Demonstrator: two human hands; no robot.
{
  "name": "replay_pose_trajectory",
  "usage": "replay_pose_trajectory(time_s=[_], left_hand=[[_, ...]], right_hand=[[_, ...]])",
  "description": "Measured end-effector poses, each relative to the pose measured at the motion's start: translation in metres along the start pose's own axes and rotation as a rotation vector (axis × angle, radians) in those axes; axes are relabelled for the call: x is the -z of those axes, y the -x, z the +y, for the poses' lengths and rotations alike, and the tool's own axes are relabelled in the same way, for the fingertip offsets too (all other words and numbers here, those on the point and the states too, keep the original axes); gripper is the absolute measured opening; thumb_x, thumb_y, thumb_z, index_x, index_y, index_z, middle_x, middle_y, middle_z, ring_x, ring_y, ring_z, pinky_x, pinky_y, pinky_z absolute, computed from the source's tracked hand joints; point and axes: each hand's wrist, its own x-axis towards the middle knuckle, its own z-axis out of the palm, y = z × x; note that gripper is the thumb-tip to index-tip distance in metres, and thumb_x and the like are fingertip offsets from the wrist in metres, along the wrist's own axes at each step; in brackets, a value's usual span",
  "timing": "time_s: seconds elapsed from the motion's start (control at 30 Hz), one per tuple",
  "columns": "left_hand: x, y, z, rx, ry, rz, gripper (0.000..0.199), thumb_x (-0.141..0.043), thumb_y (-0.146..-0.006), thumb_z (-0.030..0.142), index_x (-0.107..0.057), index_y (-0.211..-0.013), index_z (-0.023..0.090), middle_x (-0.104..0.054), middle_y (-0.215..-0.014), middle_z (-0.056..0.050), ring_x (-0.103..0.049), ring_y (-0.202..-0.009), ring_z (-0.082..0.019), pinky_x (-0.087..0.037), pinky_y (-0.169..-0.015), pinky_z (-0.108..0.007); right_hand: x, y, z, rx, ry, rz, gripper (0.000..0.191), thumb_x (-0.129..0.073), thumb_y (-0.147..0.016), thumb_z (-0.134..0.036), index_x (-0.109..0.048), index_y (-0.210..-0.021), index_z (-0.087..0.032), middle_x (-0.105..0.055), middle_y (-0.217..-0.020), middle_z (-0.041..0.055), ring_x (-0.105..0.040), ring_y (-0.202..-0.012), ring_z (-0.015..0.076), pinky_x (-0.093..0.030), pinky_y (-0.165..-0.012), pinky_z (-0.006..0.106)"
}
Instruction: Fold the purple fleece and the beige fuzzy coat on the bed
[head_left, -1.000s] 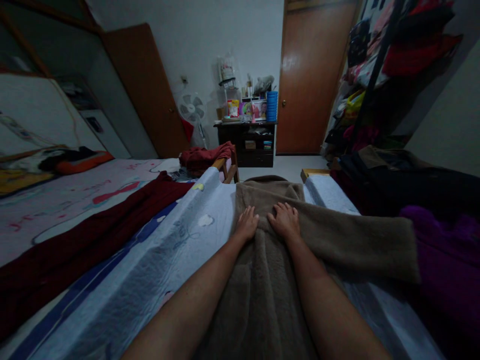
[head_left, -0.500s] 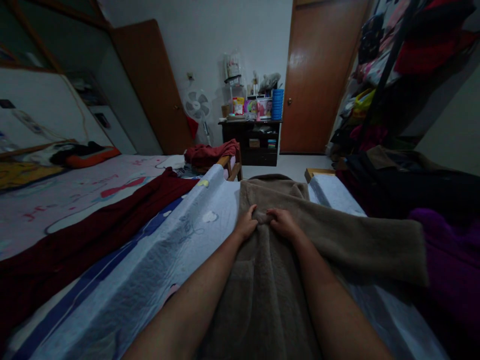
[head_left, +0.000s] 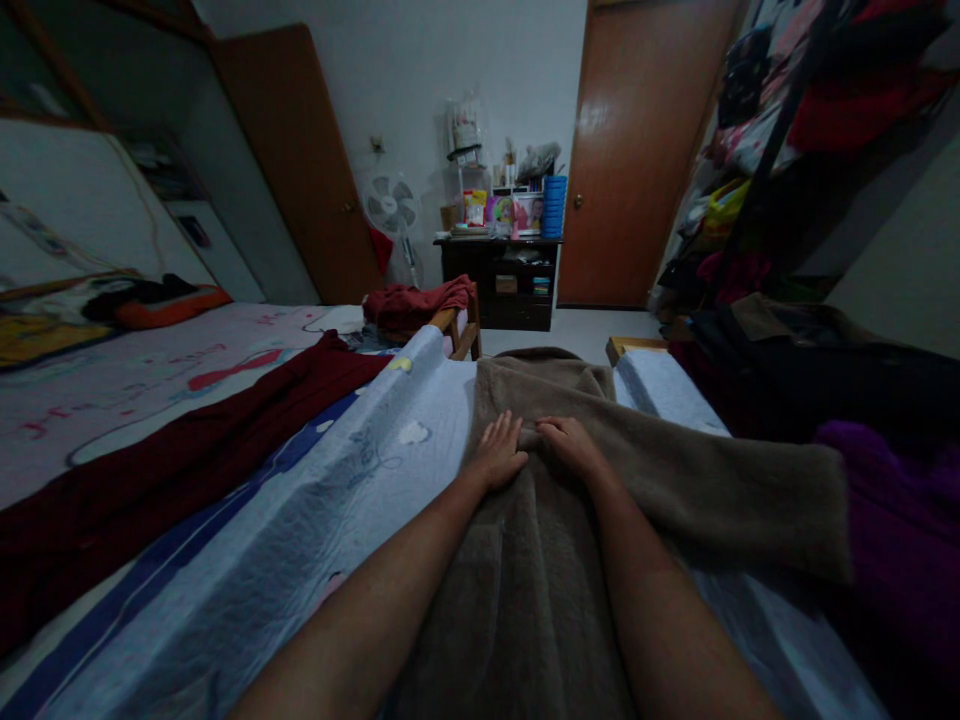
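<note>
The brown coat (head_left: 521,580) lies along the blue-covered bed (head_left: 397,475), reaching its far edge; the frame cuts off the near end. The left hand (head_left: 499,452) presses it, fingers extended. The right hand (head_left: 570,445) curls against it; whether it pinches cloth cannot be told. Toward the right edge, shadow obscures purple cloth (head_left: 892,530).
</note>
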Motion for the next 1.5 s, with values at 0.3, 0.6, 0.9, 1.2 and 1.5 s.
replay_pose_trajectory(time_s=[0.3,0.6,0.9,1.2,1.5], left_hand=[[-0.001,-0.001,-0.009,-0.033,0.091,0.092,0.06,-0.032,-0.089,0.021,-0.033,-0.146,0.007,-0.025,-0.158,-0.015,-0.014,-0.148,-0.021,-0.013,-0.119,-0.041],[-0.004,-0.001,-0.017,-0.094,0.277,0.166,0.05,-0.032,-0.091,0.019,-0.049,-0.137,0.018,-0.041,-0.152,-0.007,-0.017,-0.147,-0.018,-0.014,-0.12,-0.041],[-0.007,-0.002,-0.008,0.009,0.218,0.154,0.047,-0.03,-0.095,0.028,-0.045,-0.139,0.018,-0.026,-0.159,-0.009,-0.013,-0.148,-0.018,-0.011,-0.12,-0.04],[-0.011,-0.002,-0.007,0.001,0.142,0.159,0.047,-0.028,-0.1,0.038,-0.044,-0.141,0.022,-0.025,-0.159,-0.008,-0.012,-0.149,-0.019,-0.01,-0.119,-0.041],[-0.02,-0.003,-0.007,-0.01,0.065,0.2,0.049,-0.031,-0.099,0.04,-0.041,-0.144,0.024,-0.024,-0.16,-0.007,-0.011,-0.149,-0.022,-0.01,-0.119,-0.043]], right_hand=[[0.003,0.003,0.007,-0.025,0.211,-0.009,0.034,-0.065,-0.08,-0.04,-0.064,-0.106,-0.018,-0.064,-0.111,0.0076,-0.057,-0.104,0.0218,-0.037,-0.095,0.034],[0.009,0.004,0.009,-0.011,0.105,-0.02,0.02,-0.059,-0.083,-0.02,-0.07,-0.1,-0.02,-0.067,-0.116,0.0067,-0.059,-0.108,0.0209,-0.04,-0.097,0.031],[0.002,-0.002,0.019,-0.009,0.134,0.022,0.016,-0.055,-0.086,-0.018,-0.069,-0.093,-0.016,-0.068,-0.103,0.0076,-0.061,-0.096,0.0175,-0.042,-0.09,0.027],[0.0,-0.004,0.019,-0.048,0.242,0.028,0.019,-0.049,-0.09,-0.021,-0.066,-0.083,-0.017,-0.064,-0.096,0.0054,-0.057,-0.091,0.0152,-0.04,-0.086,0.025],[-0.001,-0.006,0.02,-0.08,0.18,0.056,0.028,-0.046,-0.092,-0.031,-0.066,-0.079,-0.016,-0.066,-0.091,0.0062,-0.058,-0.086,0.0163,-0.041,-0.08,0.025]])
